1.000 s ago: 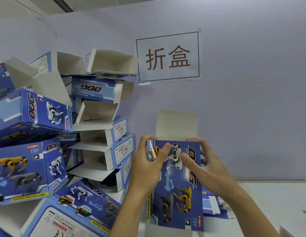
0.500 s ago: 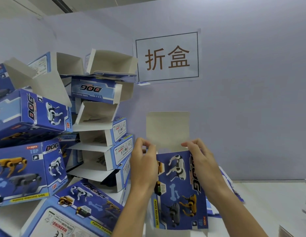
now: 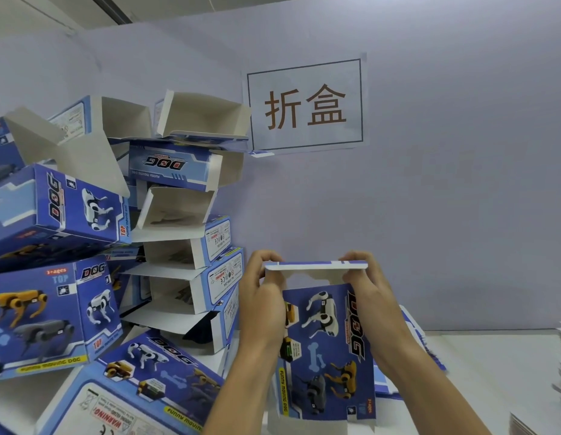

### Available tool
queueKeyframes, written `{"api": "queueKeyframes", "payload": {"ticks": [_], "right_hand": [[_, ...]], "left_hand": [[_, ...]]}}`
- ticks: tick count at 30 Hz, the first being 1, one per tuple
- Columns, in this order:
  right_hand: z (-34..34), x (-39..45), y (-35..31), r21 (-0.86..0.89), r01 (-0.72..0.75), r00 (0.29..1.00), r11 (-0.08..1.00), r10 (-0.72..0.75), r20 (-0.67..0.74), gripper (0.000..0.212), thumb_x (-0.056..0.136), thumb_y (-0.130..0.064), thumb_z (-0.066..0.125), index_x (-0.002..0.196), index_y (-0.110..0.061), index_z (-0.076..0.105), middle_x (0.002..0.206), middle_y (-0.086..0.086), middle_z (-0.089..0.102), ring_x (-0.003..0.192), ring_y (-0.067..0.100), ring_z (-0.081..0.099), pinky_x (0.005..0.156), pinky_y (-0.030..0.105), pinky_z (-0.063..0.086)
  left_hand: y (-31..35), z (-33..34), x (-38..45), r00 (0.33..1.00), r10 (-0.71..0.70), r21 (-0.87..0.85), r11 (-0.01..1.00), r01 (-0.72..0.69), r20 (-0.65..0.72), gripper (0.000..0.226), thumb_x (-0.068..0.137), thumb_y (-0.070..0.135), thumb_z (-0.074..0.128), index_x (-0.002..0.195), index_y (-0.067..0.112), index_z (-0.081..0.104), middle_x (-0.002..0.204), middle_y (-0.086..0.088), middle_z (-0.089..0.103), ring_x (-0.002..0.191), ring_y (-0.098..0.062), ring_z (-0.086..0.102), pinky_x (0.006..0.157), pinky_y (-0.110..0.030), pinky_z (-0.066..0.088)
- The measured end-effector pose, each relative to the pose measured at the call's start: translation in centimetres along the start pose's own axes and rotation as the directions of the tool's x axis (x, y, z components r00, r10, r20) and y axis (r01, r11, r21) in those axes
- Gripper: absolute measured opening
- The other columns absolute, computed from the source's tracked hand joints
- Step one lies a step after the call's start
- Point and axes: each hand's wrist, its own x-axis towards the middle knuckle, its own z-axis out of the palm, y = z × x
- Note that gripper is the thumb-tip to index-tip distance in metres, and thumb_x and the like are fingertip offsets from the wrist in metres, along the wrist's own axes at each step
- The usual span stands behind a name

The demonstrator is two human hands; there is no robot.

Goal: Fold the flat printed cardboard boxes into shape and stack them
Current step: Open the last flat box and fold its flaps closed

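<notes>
We've got the box (image 3: 323,350) upright in front of us, standing on the table (image 3: 498,365) w/ its printed dog face toward us, just right of the pile of folded boxes (image 3: 94,246). Our left hand (image 3: 262,306) and right hand (image 3: 371,296) sit at the box's two upper corners, fingers curled round the top flap (image 3: 315,265), pinching its ends.

What's changed: half a sec ago that flap stood straight up, plain grey inside facing us; a sec ago likewise, w/ both hands lower on the box front. Now the flap's bent over to roughly horizontal, so we see only its blue-striped edge above the box mouth. Hands have shifted up and out to the flap ends.

Meaning for the task, as we judge it: the body's already squared up, and this is the lid-closing step. Tuck tab prob. still needs pushing in — can't tell from here if it's seated. After that the box goes onto the pile left of it. More flat blanks (image 3: 426,350) lie behind the box, so plenty left to fold.
</notes>
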Motion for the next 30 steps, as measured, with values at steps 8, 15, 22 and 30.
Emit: {"api": "queueKeyframes", "payload": {"ticks": [8,15,22,30], "right_hand": [[-0.3,-0.4,0.3,0.223,-0.004,0.991,0.975,-0.027,0.133,0.025,0.094,-0.036,0.043,0.098,-0.031,0.067,0.089,0.014,0.074,0.074,0.029,0.072,0.057,0.035,0.057],[-0.9,-0.9,0.1,0.286,-0.054,0.97,0.957,-0.018,0.242,0.034,0.081,-0.052,0.053,0.105,-0.031,0.065,0.098,0.015,0.074,0.081,0.03,0.073,0.062,0.036,0.06],[-0.9,-0.5,0.4,0.259,0.0,0.983,0.966,-0.048,0.178,0.022,0.08,-0.043,0.064,0.102,-0.038,0.064,0.096,0.012,0.076,0.082,0.032,0.074,0.065,0.04,0.061],[-0.2,-0.6,0.1,0.252,0.066,0.991,0.966,-0.092,0.094,0.027,0.082,-0.051,0.074,0.101,-0.034,0.064,0.092,0.007,0.075,0.079,0.03,0.075,0.057,0.034,0.06]], "left_hand": [[-0.1,-0.8,-0.4,0.997,-0.046,-0.21,0.976,0.058,0.062,0.039,0.093,0.031,0.038,0.086,0.02,0.075,0.107,-0.023,0.069,0.099,-0.041,0.069,0.081,-0.055,0.058],[0.1,-0.8,-0.8,0.982,-0.013,-0.111,0.993,0.034,0.187,0.023,0.081,0.053,0.067,0.086,0.031,0.065,0.1,-0.008,0.073,0.093,-0.031,0.073,0.077,-0.053,0.058],[-0.6,-1.6,-0.8,0.951,0.094,-0.062,0.995,-0.079,0.293,0.029,0.084,0.04,0.062,0.107,0.022,0.06,0.098,-0.003,0.073,0.089,-0.02,0.075,0.063,-0.026,0.059],[-0.6,-1.3,-0.7,0.968,0.12,-0.033,0.993,-0.116,0.22,0.024,0.081,0.048,0.063,0.098,0.031,0.064,0.102,-0.004,0.072,0.086,-0.024,0.074,0.072,-0.048,0.061]]}}
